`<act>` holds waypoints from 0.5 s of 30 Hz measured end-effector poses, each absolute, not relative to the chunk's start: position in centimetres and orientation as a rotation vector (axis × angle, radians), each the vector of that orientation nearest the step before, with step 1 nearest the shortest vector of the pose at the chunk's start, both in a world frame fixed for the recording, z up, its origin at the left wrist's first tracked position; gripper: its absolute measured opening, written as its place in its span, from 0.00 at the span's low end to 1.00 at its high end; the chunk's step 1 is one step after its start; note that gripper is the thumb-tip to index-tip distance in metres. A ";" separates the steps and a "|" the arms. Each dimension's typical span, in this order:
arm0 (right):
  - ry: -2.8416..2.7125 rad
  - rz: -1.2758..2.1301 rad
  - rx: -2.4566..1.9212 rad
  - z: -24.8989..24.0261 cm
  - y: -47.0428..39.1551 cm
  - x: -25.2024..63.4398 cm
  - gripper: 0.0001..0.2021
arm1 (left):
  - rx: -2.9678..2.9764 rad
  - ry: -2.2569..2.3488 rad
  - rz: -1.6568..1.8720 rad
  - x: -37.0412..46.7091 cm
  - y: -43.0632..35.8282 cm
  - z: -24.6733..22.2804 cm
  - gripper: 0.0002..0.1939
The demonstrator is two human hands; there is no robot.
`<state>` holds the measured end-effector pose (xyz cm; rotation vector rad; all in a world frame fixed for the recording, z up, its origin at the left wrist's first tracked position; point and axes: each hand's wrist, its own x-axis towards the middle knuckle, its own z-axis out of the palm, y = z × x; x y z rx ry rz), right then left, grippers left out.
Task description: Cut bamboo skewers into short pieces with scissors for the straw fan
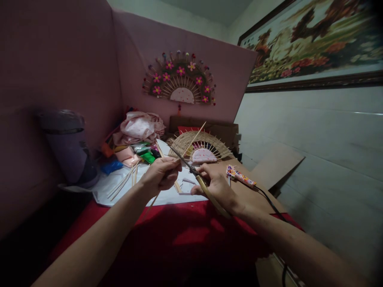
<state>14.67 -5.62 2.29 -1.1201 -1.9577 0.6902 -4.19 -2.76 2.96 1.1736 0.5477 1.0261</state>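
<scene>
Closed in a pinch, my left hand (163, 173) grips a thin wooden stick (196, 136) that slants up to the right and also shows below the fist. My right hand (217, 187) holds scissors (204, 187) with brownish-yellow handles. Their dark blades point up and left, close by my left fingertips and the stick; whether they touch it I cannot tell. Behind both hands stands a woven straw fan (188, 139) with sticks radiating from a pale, pink-dotted half-round base (204, 156).
Several loose sticks (122, 184) lie on white sheeting (103, 196) beside coloured packets (148, 156) and bundled pink cloth (140, 125). A flower-patterned glue gun (241, 176) with a black cord rests at right. A purple flask-like container (66, 147) stands left; a flower-decorated fan (181, 79) hangs behind.
</scene>
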 end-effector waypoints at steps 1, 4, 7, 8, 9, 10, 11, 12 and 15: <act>-1.948 0.679 -1.148 2.2 -5.6 14.7 0.20 | 1.229 0.622 1.132 -3.8 -2.8 2.9 0.12; -1.932 0.664 -1.182 1.9 -5.5 14.7 0.22 | 1.290 0.732 1.263 -3.3 -3.0 2.8 0.13; -1.937 0.695 -1.152 1.9 -5.4 14.8 0.22 | 1.193 0.648 1.104 -3.7 -3.0 3.0 0.12; -1.945 0.715 -1.134 1.9 -5.3 14.8 0.22 | 1.148 0.605 1.048 -3.9 -3.0 3.1 0.11; -1.954 0.739 -1.110 1.9 -5.2 14.9 0.21 | 1.105 0.562 1.000 -4.2 -2.9 3.1 0.11; -1.962 0.769 -1.082 1.9 -5.2 14.9 0.20 | 1.070 0.517 0.956 -4.5 -2.9 3.2 0.12; -1.967 0.805 -1.048 1.9 -5.1 15.0 0.20 | 1.043 0.472 0.916 -4.7 -2.8 3.2 0.12; -1.970 0.848 -1.010 1.9 -5.0 15.0 0.20 | 1.025 0.428 0.878 -4.9 -2.7 3.2 0.12; -1.958 0.935 -0.931 1.8 -4.8 15.2 0.19 | 1.005 0.322 0.784 -5.4 -2.6 3.0 0.13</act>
